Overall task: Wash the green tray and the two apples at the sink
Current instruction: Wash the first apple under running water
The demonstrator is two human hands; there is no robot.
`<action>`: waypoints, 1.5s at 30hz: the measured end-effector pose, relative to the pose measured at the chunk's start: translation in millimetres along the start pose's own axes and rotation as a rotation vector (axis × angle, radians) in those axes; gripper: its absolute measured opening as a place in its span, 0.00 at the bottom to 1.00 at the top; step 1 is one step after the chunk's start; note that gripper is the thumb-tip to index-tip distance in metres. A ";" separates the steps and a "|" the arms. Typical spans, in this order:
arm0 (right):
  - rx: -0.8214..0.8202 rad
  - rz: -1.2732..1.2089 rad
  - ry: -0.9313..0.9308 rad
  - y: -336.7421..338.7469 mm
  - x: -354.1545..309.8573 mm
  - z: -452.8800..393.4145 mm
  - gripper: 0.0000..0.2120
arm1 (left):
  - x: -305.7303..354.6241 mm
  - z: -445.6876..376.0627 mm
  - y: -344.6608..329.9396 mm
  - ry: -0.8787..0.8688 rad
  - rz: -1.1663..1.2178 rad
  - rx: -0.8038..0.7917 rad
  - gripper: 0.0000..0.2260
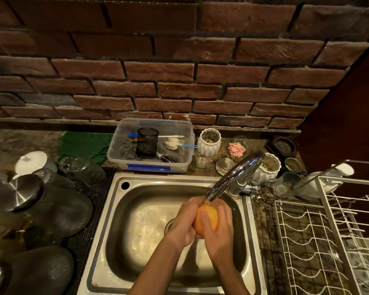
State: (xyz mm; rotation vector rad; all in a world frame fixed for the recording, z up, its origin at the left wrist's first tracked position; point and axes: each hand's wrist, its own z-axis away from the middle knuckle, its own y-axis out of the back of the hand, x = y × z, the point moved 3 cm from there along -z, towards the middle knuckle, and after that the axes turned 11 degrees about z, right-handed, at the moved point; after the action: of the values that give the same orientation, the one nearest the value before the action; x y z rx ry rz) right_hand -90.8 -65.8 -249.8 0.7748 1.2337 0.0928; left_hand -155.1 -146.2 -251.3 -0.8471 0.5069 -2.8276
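Note:
Over the steel sink point(115, 209) I hold one orange-yellow apple point(208, 217) between both hands, right under the spout of the chrome tap point(234, 177). My left hand point(184, 222) cups its left side and my right hand point(218, 231) wraps its right side with the thumb across the front. Neither a second apple nor a green tray is in view.
A clear plastic tub point(149, 165) of brushes and scourers stands behind the sink, with a green cloth point(83, 145) to its left. White jars point(209, 143) and glasses crowd the tap. A white wire dish rack point(320, 241) is on the right; upturned bowls and lids point(26, 194) lie left.

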 end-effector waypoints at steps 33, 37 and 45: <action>-0.094 0.077 -0.037 -4.3 -14.5 -5.9 0.16 | -10.3 2.1 15.6 -0.108 0.211 0.110 0.17; -0.141 -0.164 -0.336 -5.4 -10.9 -26.1 0.13 | -10.3 3.1 11.6 -0.314 0.100 0.168 0.09; -0.398 -0.341 -0.575 -9.3 3.9 -37.4 0.12 | -6.6 1.3 11.1 -0.457 -0.227 0.192 0.10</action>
State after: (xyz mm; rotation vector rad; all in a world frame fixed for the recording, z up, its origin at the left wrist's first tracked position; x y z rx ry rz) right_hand -125.1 -52.9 -262.6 0.2077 0.7451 -0.1532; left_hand -148.4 -155.3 -257.7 -1.5296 0.0780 -2.6745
